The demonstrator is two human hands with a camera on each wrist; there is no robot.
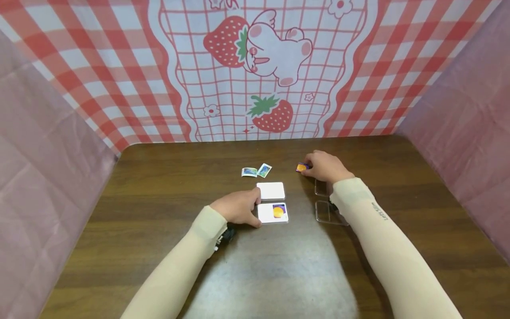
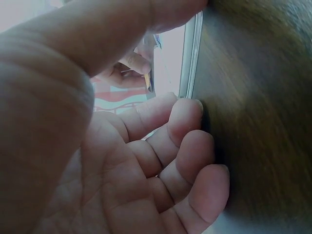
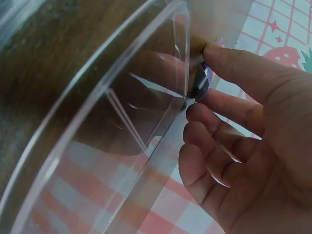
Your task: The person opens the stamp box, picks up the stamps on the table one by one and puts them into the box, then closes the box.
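My left hand (image 1: 238, 207) holds a flat white box (image 1: 264, 213) at its left side, thumb by the near corner and index finger by the far one. On that box's right half lies a purple picture with an orange disc (image 1: 279, 211). A second flat white box (image 1: 272, 191) lies just beyond it, with the left fingertips at its near left corner. Farther right, my right hand (image 1: 327, 166) pinches a small purple-and-orange picture piece (image 1: 301, 167) between thumb and index finger. In the right wrist view, a clear plastic cover (image 3: 109, 90) stands close beside the fingers.
Two small blue-green picture pieces (image 1: 249, 172) lie behind the white boxes. Under the right forearm are two clear plastic covers, the nearer cover (image 1: 322, 212) partly hidden by the sleeve. A checked cloth (image 1: 255, 88) hangs behind the wooden table (image 1: 159, 177), with pink cloth at both sides.
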